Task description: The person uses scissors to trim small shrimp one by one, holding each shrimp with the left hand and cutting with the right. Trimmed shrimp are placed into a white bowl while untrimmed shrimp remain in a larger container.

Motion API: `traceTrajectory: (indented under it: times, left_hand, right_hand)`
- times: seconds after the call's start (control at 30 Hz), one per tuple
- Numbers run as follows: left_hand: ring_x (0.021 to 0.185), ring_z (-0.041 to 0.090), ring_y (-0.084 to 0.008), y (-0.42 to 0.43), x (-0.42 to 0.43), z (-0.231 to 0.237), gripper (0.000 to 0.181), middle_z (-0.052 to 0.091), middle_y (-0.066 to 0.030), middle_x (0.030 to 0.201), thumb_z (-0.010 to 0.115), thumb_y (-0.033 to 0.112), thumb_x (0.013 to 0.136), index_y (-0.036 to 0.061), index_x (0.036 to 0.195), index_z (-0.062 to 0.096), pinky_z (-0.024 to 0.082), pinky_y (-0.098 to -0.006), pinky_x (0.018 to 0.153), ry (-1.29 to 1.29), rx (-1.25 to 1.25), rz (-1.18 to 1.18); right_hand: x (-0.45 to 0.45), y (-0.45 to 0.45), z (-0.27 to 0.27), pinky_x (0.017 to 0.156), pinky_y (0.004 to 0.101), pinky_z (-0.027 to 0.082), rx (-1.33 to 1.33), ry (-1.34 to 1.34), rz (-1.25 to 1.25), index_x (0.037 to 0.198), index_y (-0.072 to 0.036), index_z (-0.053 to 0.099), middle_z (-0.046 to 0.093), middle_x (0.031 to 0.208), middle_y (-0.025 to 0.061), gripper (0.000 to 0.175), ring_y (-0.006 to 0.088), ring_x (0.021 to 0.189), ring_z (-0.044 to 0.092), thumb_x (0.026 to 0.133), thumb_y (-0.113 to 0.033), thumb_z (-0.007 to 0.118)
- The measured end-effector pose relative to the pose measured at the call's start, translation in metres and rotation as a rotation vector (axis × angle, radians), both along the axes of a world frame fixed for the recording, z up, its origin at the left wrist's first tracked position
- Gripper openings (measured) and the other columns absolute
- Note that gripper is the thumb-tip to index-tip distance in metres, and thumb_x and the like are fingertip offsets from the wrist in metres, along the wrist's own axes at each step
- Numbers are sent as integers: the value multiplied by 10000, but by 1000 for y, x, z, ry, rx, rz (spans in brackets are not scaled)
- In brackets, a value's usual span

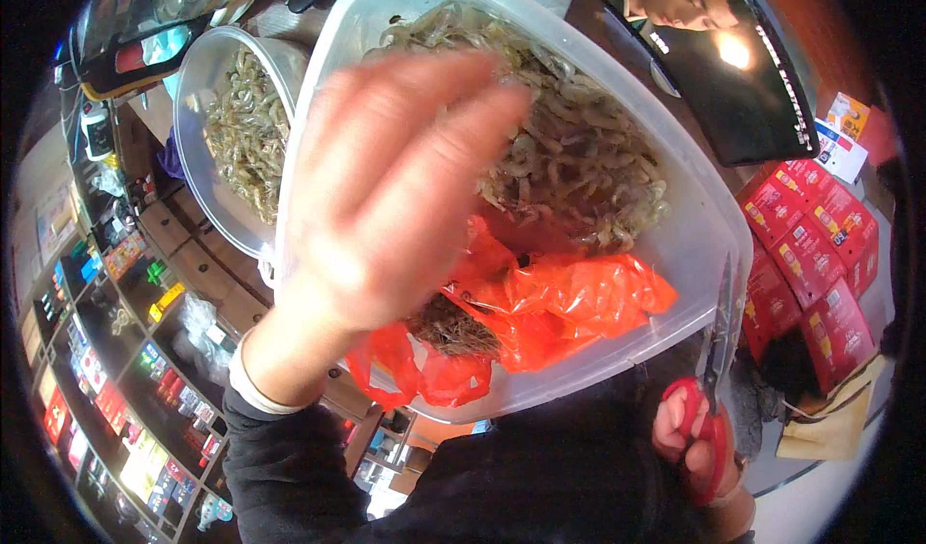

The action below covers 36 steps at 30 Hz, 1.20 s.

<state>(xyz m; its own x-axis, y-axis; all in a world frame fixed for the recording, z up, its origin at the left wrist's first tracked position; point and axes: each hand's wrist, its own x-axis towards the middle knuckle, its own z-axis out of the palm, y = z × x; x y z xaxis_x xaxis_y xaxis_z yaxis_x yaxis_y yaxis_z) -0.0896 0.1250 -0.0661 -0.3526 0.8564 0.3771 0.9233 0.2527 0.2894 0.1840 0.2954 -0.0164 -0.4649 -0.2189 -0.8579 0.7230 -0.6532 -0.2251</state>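
A large translucent plastic tub [705, 236] stands in front of me, with a mass of raw shrimp [579, 160] in its far part. Above it is my left hand [401, 204], blurred by motion, fingers pointing toward the shrimp; whether anything is in them cannot be made out. A red plastic bag [571, 305] lies over the near side of the tub, partly behind my left wrist. Brown, whiskery scraps [459, 330] show in the bag's opening. At the tub's right corner, my right hand [700, 453] grips red-handled scissors [718, 341], blades pointing up and away.
Left of the tub, a round clear container [189, 146] holds more shrimp. A dark glossy screen [738, 103] with a reflected person sits at the far right. Red printed boxes [814, 233] are stacked below it. Shelves of small goods [137, 370] line the left.
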Motion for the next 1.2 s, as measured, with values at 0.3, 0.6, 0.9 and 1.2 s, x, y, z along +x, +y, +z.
traceTrajectory:
  times: [0.3, 0.6, 0.9, 1.2]
  left_hand:
    - [596, 488, -163, 61, 64, -40, 110, 474, -30, 642, 539, 141, 609, 34, 619, 564, 399, -249, 420, -32, -415, -187]
    - [719, 501, -185, 36, 52, -24, 172, 537, -70, 820, 587, 113, 573, 19, 717, 603, 431, -265, 542, -249, -203, -128]
    - [599, 528, -202, -27, 58, 10, 317, 564, -85, 716, 686, -77, 548, -30, 858, 639, 431, -279, 528, -453, 55, 211]
    - [714, 590, -244, -81, 105, 27, 169, 606, -144, 793, 637, -70, 697, -5, 823, 545, 454, -321, 636, -882, 396, 541]
  right_hand:
    - [-5, 5, 4, 499, 219, 248, 38, 6, 21, 826, -100, 406, 378, 650, -22, 598, 77, 567, 344, 600, -532, 752]
    - [-11, 7, 1, 508, 214, 253, -42, -7, -20, 808, -89, 416, 377, 644, -20, 551, 76, 559, 343, 608, -456, 776]
    - [-31, 5, -9, 544, 230, 298, -239, 186, 343, 785, -65, 401, 369, 720, 1, 342, 96, 603, 352, 698, -221, 693]
    - [-56, -16, -11, 545, 212, 281, -454, 194, 597, 848, -67, 357, 332, 700, -31, 343, 67, 603, 297, 649, -106, 633]
